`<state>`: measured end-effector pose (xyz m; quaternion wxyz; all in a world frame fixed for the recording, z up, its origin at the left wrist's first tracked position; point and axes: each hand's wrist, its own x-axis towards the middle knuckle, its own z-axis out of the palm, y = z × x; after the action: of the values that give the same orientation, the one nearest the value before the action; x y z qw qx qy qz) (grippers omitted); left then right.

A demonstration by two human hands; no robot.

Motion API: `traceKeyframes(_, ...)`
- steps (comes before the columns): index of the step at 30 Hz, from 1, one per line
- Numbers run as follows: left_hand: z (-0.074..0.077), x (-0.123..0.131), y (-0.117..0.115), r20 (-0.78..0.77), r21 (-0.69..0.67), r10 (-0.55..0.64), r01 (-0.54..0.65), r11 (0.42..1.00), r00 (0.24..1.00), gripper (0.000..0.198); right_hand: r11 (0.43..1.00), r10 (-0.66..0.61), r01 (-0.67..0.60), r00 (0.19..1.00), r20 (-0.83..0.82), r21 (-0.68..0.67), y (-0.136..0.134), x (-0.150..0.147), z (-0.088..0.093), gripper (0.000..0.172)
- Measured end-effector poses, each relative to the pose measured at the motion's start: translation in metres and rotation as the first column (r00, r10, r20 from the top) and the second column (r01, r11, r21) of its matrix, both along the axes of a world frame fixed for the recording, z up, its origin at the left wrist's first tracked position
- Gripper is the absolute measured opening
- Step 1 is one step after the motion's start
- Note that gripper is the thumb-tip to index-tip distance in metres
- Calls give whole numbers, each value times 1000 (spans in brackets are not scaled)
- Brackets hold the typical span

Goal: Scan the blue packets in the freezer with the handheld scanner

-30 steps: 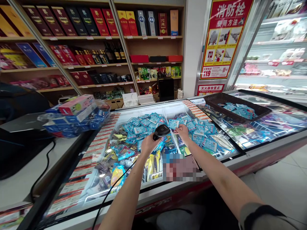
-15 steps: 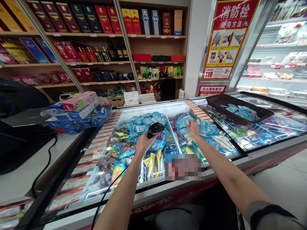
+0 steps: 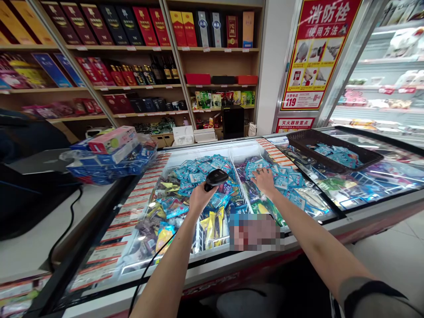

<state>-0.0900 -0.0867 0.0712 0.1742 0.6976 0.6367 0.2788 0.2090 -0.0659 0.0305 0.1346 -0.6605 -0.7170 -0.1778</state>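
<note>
My left hand (image 3: 199,198) is wrapped round the handle of a black barcode scanner (image 3: 217,177), its head pointing right. A cable trails from it down along my forearm. My right hand (image 3: 265,181) lies palm down with fingers apart on a spread of small blue packets or cards (image 3: 291,180), apparently on the freezer's glass top. Another pile of the same blue packets (image 3: 198,170) lies left of the white wire divider, behind the scanner. Printing on them is too small to read.
Packaged ice creams (image 3: 217,225) fill the chest freezer (image 3: 205,260) under the glass. A brown tray (image 3: 371,154) with more blue packets stands at right. Plastic-wrapped boxes (image 3: 112,154) sit at left beside a counter (image 3: 82,212). A blurred patch (image 3: 256,232) covers something near the front edge.
My right hand has gone from a pinch to spread fingers and shifted slightly left over the packets. My left hand holds the scanner almost where it was. The view has shifted slightly.
</note>
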Motion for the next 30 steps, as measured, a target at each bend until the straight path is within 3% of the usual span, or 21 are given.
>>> traceKeyframes(5,5,-5,1,-17,-6,37,-37,999,999,52,999,-36,37,998,-44,23,3,8,4,38)
traceKeyframes(10,7,-17,7,-44,9,82,-81,997,996,52,999,-2,7,994,-111,48,8,-17,10,38)
traceKeyframes(14,6,-28,12,-62,16,117,-117,993,991,56,991,130,-135,975,-182,-15,21,-50,10,40)
traceKeyframes(21,2,-53,15,-2,12,200,-200,980,980,56,923,342,-377,894,-291,-72,39,-106,0,44)
traceKeyframes(23,1,-57,17,30,2,220,-221,975,975,56,924,333,-373,891,-308,-81,40,-121,-2,49)
traceKeyframes(27,0,-60,19,49,-6,225,-225,974,973,55,971,174,-216,930,-323,-99,44,-146,-4,68)
traceKeyframes(30,1,-61,20,42,-12,218,-218,976,975,57,973,117,-177,934,-339,-150,50,-155,-3,73)
